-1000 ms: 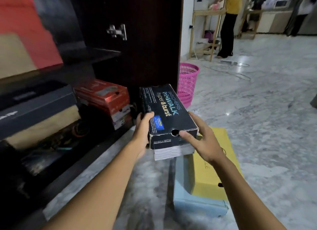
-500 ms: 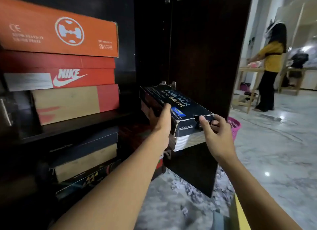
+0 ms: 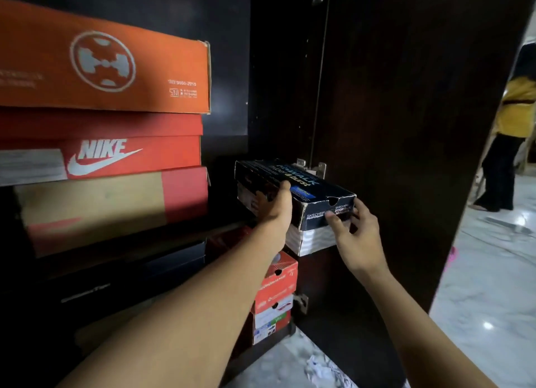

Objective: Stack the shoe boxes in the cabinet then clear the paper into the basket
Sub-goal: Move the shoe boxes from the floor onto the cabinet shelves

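Note:
A black Skechers shoe box [image 3: 311, 186] with a white base is level with the cabinet's middle shelf, to the right of a stack of three boxes. My left hand [image 3: 274, 211] grips its left side, thumb on the lid. My right hand [image 3: 355, 237] holds its near right corner, thumb on the end face. I cannot tell whether the box rests on the shelf. The stack is an orange box [image 3: 104, 66] on a red Nike box [image 3: 116, 155] on a brown and red box [image 3: 110, 205]. Crumpled paper [image 3: 322, 370] lies on the floor below.
The dark cabinet door [image 3: 391, 112] stands open just right of the box. Small red boxes [image 3: 277, 283] are stacked on the lower level, beside a dark box [image 3: 130, 274]. A person in yellow [image 3: 513, 126] stands far right on the marble floor. A pink sliver [image 3: 452, 255] shows past the door.
Both hands lifted the black box from low over the floor up to the middle shelf level and pushed it further into the cabinet. My view rose from the floor to the shelves.

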The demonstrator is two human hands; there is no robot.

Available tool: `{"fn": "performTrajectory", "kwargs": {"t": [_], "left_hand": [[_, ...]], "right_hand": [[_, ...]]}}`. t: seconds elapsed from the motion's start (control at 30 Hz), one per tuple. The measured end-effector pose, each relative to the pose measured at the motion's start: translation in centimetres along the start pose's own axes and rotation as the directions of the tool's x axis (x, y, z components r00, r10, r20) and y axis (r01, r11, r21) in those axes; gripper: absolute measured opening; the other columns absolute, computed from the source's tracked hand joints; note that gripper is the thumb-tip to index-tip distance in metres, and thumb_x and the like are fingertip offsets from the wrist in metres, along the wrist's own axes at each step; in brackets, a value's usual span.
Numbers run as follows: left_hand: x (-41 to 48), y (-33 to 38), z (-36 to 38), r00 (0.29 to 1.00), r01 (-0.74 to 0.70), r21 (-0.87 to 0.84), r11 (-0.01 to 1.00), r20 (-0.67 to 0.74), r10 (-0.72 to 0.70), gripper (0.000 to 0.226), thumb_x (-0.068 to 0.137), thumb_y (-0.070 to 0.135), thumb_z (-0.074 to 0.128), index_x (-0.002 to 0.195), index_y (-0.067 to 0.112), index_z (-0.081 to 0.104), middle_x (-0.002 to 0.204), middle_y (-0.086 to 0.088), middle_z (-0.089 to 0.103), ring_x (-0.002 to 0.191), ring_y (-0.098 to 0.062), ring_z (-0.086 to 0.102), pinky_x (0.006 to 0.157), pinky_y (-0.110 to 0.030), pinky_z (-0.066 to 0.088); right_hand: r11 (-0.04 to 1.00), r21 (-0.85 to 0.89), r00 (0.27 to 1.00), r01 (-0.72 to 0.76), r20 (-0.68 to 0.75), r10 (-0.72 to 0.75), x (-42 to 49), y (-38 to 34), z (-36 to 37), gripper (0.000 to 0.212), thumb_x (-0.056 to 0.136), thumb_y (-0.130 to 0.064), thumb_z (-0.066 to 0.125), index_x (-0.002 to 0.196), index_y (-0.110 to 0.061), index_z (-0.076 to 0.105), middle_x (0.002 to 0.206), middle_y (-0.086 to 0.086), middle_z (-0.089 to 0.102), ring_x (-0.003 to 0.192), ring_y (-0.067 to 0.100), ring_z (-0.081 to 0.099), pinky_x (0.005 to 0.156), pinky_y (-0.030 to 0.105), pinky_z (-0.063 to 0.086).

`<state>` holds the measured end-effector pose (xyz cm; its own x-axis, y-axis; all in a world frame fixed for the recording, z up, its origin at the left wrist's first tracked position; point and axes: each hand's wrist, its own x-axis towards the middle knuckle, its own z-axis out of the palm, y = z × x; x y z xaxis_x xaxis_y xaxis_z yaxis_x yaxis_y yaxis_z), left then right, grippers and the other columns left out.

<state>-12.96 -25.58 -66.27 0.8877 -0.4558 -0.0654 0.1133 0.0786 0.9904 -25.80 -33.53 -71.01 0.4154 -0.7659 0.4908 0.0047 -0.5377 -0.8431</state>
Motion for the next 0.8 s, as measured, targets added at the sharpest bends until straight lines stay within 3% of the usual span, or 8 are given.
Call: {"fn": "performTrajectory", "kwargs": {"t": [0.07, 0.2, 0.37, 0.47, 0.53, 0.67, 0.8], "left_hand": [[1.7, 0.2, 0.3, 0.999, 0.011, 0.047, 0.999, 0.047, -0.013, 0.088, 0.086, 0.061, 0.056, 0.155, 0.032, 0.010, 0.160, -0.009, 0.024, 0.143, -0.037, 0.030, 0.113, -0.057, 0.030], [4.2, 1.1, 0.3, 0.993, -0.030, 0.094, 0.995, 0.120, 0.019, 0.108, 0.058, 0.067, 0.064, 0.151, 0.027, 0.027, 0.153, -0.005, 0.039, 0.136, -0.027, 0.042, 0.110, -0.049, 0.038], [5.0, 0.8, -1.3, 0.961, -0.131, 0.151, 0.980, 0.260, 0.089, 0.133, 0.054, 0.075, 0.076, 0.156, 0.033, 0.002, 0.165, 0.000, 0.011, 0.149, -0.021, 0.020, 0.119, -0.045, 0.026], [5.7, 0.3, -1.9, 0.956, -0.238, 0.216, 0.947, 0.222, 0.190, 0.119, 0.068, 0.059, 0.080, 0.157, 0.025, 0.009, 0.162, -0.001, 0.021, 0.148, -0.016, 0.023, 0.117, -0.028, 0.022], [6.2, 0.3, -2.1, 0.949, -0.298, 0.260, 0.918, 0.182, 0.257, 0.108, 0.074, 0.049, 0.081, 0.156, 0.018, 0.018, 0.160, -0.002, 0.027, 0.146, -0.014, 0.027, 0.111, -0.022, 0.024], [7.7, 1.2, -2.6, 0.943, -0.334, 0.370, 0.867, 0.142, 0.302, 0.074, 0.086, 0.041, 0.071, 0.146, 0.010, 0.041, 0.146, -0.005, 0.048, 0.133, -0.017, 0.045, 0.090, -0.015, 0.030], [10.2, 1.9, -3.3, 0.956, -0.292, 0.391, 0.873, 0.107, 0.272, 0.077, 0.087, 0.045, 0.069, 0.149, 0.013, 0.038, 0.149, -0.005, 0.045, 0.137, -0.020, 0.043, 0.102, -0.022, 0.033]], "right_hand": [[1.000, -0.001, 1.000, -0.014, 0.021, 0.014, 1.2, 0.7, 1.1, 0.074, 0.088, -0.046, 0.066, 0.151, -0.023, 0.034, 0.143, -0.006, 0.035, 0.131, 0.009, 0.038, 0.104, 0.025, 0.033], [0.999, -0.020, 0.995, -0.029, 0.096, 0.031, 3.9, 2.0, 3.9, 0.078, 0.090, -0.046, 0.064, 0.154, -0.019, 0.029, 0.155, 0.003, 0.031, 0.142, 0.016, 0.033, 0.110, 0.026, 0.029], [0.998, -0.049, 0.986, -0.046, 0.156, 0.053, 5.8, 2.0, 5.9, 0.074, 0.094, -0.046, 0.059, 0.155, -0.024, 0.025, 0.154, 0.003, 0.033, 0.135, 0.016, 0.042, 0.107, 0.030, 0.035], [0.996, -0.084, 0.998, 0.029, 0.056, -0.024, 4.8, 2.1, 7.1, 0.063, 0.095, -0.043, 0.058, 0.150, -0.030, 0.030, 0.144, -0.005, 0.034, 0.120, 0.008, 0.045, 0.095, 0.026, 0.036], [0.985, -0.142, 0.995, 0.099, 0.043, -0.093, 4.3, 2.5, 7.9, 0.055, 0.095, -0.043, 0.057, 0.144, -0.032, 0.034, 0.138, -0.007, 0.035, 0.122, 0.012, 0.046, 0.090, 0.028, 0.039], [0.970, -0.195, 0.980, 0.141, 0.164, -0.110, 5.5, 2.7, 9.5, 0.054, 0.096, -0.043, 0.056, 0.145, -0.034, 0.035, 0.142, -0.006, 0.035, 0.126, 0.015, 0.048, 0.089, 0.027, 0.040], [0.973, -0.190, 0.945, 0.134, 0.321, -0.068, 7.5, 2.2, 11.3, 0.070, 0.096, -0.035, 0.059, 0.155, -0.029, 0.021, 0.155, -0.004, 0.026, 0.137, 0.015, 0.040, 0.105, 0.030, 0.039]]}}
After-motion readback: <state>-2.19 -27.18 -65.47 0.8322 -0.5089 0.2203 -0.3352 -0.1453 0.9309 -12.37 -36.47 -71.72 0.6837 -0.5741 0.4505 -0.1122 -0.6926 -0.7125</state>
